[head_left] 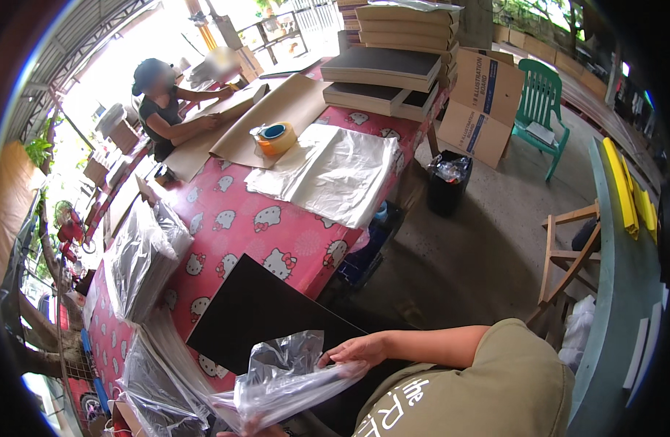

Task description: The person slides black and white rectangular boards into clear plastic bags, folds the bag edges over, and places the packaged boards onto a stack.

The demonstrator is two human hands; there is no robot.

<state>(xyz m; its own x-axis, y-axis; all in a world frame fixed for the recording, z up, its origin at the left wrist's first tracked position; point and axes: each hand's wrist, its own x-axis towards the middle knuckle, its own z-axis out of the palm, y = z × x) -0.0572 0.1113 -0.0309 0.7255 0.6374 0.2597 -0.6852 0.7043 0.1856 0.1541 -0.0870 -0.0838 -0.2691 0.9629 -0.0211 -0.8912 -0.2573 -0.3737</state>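
Note:
My right hand (pixel 355 351) is closed on the edge of a clear plastic bag (pixel 284 386), its fingers curled round the film. The bag stretches from there down to the lower edge, where my left hand (pixel 258 428) grips its other end, partly cut off by the picture and covered by film. Part of the bag stands up, crumpled. Beneath it a flat black board (pixel 258 313) lies at an angle on the table, its near part hidden by the bag and my arm. To the left lie plastic-wrapped dark stacks (pixel 142 251), with more wrapped pieces (pixel 164 382) nearer me.
The pink patterned tablecloth (pixel 236 200) bears a pile of clear plastic sheets (pixel 335 171), a tape roll (pixel 276 137), brown paper (pixel 269 109) and black boards (pixel 382 67). Another person (pixel 160 109) works across the table. A black bin (pixel 448 186) and green chair (pixel 540 109) stand right.

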